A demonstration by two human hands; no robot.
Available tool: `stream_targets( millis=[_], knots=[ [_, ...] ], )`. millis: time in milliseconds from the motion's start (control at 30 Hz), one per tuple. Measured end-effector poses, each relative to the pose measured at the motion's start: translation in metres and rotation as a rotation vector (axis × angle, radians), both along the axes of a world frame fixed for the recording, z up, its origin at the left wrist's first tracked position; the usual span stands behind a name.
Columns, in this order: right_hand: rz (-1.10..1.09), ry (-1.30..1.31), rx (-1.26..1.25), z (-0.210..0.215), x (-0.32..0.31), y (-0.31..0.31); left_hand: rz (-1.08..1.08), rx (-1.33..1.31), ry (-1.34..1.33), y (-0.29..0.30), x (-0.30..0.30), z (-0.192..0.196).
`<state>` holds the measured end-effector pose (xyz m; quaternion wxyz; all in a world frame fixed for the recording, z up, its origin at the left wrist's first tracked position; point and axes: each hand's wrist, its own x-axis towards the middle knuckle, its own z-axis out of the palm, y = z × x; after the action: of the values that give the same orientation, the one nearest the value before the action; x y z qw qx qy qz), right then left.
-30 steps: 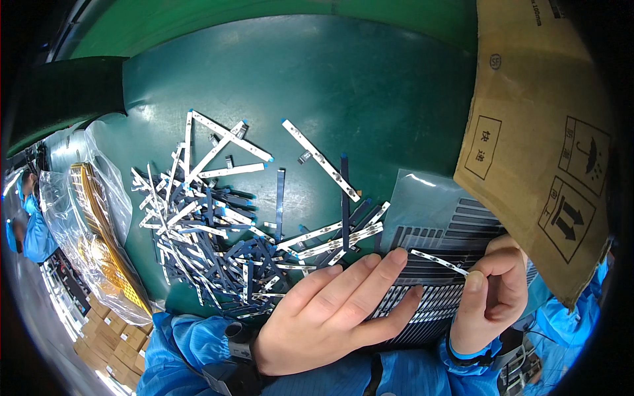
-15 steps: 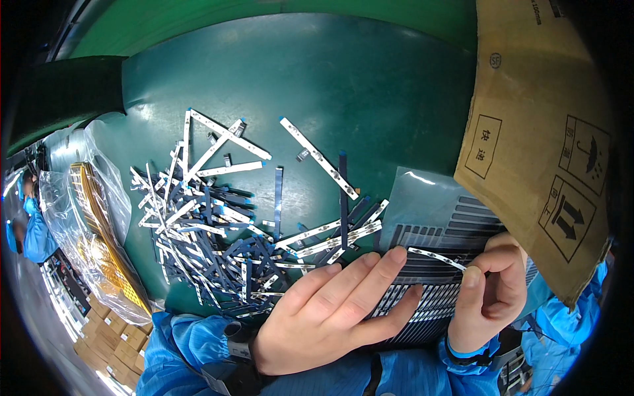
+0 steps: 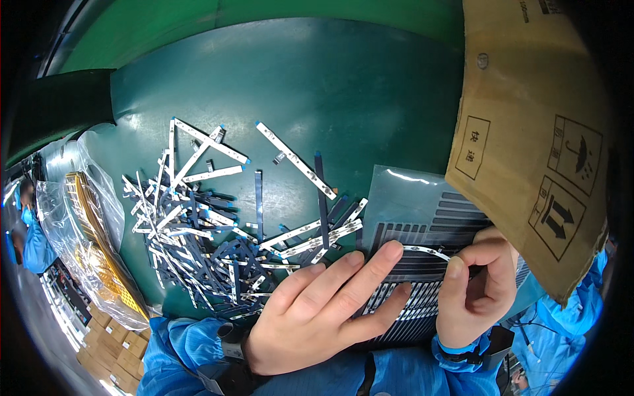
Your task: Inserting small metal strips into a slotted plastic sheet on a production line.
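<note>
My right hand (image 3: 479, 287) pinches one end of a thin white flexible circuit strip (image 3: 426, 249) between thumb and index finger. The strip bows slightly over a clear plastic sheet (image 3: 399, 198) with dark slot-like bars. My left hand (image 3: 317, 313) is stretched out flat, fingers apart, its index fingertip at the strip's other end; whether it presses on the strip, I cannot tell. Below the held strip, rows of similar strips (image 3: 416, 298) lie side by side on the sheet, partly hidden by my hands. A tangled pile of white and dark strips (image 3: 198, 231) lies left of my left hand.
A few separate strips (image 3: 297, 162) lie beyond the pile on the green table (image 3: 330, 79). An open cardboard box (image 3: 508, 86) overhangs the right side, close to my right hand. Yellow parts in clear plastic bags (image 3: 99, 237) sit at the left edge. People in blue are visible on both sides.
The view has shifted slightly. My left index fingertip has come up against the strip's left end, and the strip bends a little more. My right hand keeps its pinch.
</note>
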<state>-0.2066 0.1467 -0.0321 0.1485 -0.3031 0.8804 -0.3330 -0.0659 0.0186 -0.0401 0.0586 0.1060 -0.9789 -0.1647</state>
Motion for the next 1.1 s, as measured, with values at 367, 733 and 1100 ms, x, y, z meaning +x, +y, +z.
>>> stream_targets(
  millis=[367, 733, 1100],
  knots=[
    [0.25, 0.229, 0.114, 0.004, -0.005, -0.003, -0.009, -0.034, 0.019, 0.001, -0.001, 0.001],
    [0.144, 0.212, 0.085, 0.004, -0.002, -0.011, -0.031, -0.013, 0.0, -0.001, -0.002, 0.003],
    [0.085, 0.292, 0.127, 0.003, 0.001, -0.023, -0.049, -0.021, -0.012, -0.005, -0.002, 0.004]
  ],
)
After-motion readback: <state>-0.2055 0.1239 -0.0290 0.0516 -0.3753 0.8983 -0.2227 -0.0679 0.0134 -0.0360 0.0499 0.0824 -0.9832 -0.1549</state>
